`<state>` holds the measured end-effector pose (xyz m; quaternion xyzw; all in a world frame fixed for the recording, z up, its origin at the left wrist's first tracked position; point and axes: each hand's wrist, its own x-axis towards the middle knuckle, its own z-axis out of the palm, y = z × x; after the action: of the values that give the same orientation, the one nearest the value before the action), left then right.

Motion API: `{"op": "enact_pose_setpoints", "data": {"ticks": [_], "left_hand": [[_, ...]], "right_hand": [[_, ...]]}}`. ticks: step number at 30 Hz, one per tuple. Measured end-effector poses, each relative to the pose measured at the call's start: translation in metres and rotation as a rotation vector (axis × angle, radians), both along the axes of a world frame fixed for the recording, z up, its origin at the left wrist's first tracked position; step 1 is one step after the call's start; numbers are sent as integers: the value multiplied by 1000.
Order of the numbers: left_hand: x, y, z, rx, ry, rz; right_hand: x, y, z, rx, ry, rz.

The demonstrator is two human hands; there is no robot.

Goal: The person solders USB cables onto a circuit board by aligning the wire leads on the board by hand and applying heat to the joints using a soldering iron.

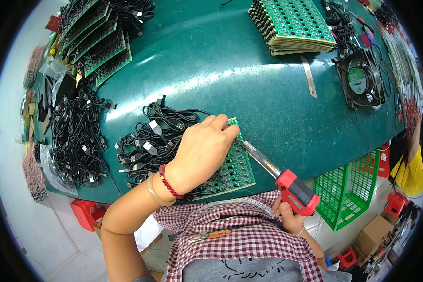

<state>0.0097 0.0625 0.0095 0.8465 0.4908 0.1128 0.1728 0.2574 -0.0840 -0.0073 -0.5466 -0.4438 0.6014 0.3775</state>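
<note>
A green circuit board (235,169) was laid flat at the near edge of the dark green table (249,80), just in front of the person's checked shirt. Rows of small dark components were seen across its surface, and its near left part was covered by the left hand (199,152). That hand was pressed down on the board with its fingers curled at the far corner; whether anything thin was pinched there could not be made out. A soldering iron (279,176) with a red and black handle was gripped in the right hand (289,214), and its metal tip was brought to the board's far edge beside the left fingertips. The exact point of contact was hidden. Just left of the board a heap of black cables (145,141) was spread. Well beyond, a stack of green boards (293,23) and a black fan (360,79) were placed.
</note>
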Motion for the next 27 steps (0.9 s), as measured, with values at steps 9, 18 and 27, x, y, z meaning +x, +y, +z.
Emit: {"op": "enact_pose_setpoints", "data": {"ticks": [9,18,27], "left_hand": [[1,0,-2,43,-3,-25],[1,0,-2,51,4,-26],[1,1,-3,70,-9,-34]], "right_hand": [[7,-7,-1,1,113,2],[8,-10,-8,-16,77,29],[5,-9,-3,33,105,-44]]}}
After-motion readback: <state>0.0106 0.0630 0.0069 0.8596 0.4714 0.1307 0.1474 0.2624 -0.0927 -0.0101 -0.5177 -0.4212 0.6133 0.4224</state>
